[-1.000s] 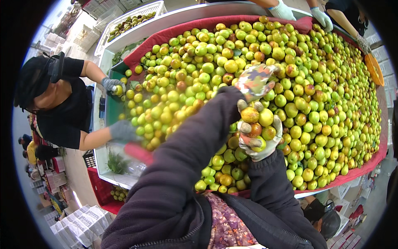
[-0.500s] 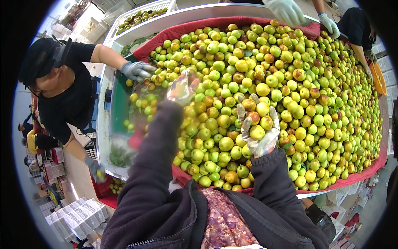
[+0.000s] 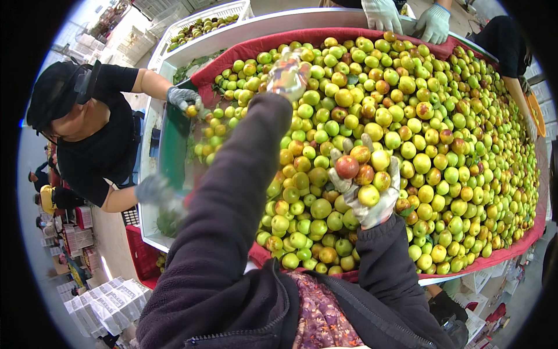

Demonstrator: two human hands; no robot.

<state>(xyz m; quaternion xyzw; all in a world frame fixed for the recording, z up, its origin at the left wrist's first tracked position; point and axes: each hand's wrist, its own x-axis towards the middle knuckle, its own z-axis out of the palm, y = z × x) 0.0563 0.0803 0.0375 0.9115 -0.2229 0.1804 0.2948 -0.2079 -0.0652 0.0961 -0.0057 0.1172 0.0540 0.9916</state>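
Note:
A wide heap of green-yellow jujubes [image 3: 442,174], many with reddish-brown patches, spreads before me. Palm up over its near middle, my gloved right hand [image 3: 378,210] cups several jujubes, among them a reddish one [image 3: 347,167] by the fingers. Its fingers curl up round the fruit. Farther off and to the left, my gloved left hand [image 3: 289,77] hangs over the heap's far left part. Motion smears its fingers, so whether it holds anything is unclear.
At the left, a co-worker's gloved hand [image 3: 185,99] holds a jujube beside a green chute [image 3: 173,139]; the other hand [image 3: 154,189] is blurred. Two more gloved hands rest at the far rim. Red cloth [image 3: 261,43] lines the bin. A white crate [image 3: 241,9] stands far left.
My left hand has moved farther away and to the right. A reddish jujube now shows among those in my right hand. The left co-worker's lower hand has come up toward the bin.

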